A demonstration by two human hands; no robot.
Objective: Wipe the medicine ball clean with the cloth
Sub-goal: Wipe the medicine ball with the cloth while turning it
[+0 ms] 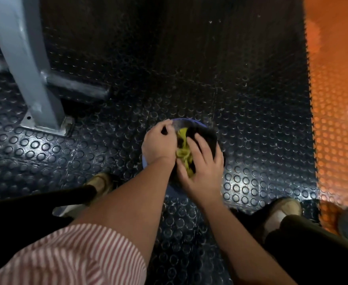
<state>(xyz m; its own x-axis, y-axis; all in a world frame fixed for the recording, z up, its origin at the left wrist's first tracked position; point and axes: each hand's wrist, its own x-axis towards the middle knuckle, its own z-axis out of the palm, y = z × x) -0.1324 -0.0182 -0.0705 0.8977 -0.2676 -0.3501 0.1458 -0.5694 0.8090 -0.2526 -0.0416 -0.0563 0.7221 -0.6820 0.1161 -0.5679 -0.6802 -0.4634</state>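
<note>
One grey frame post [35, 79] stands well left of your left hand [158, 142], with open studded floor [107, 151] between. Your left hand is curled, gripping the far-left edge of the one medicine ball [181, 121] on the floor between your feet. One yellow cloth [183, 155] is bunched on top. Your right hand [204, 167] is spread, pressing the cloth. The orange mat [337, 99] edge runs well right.
</note>
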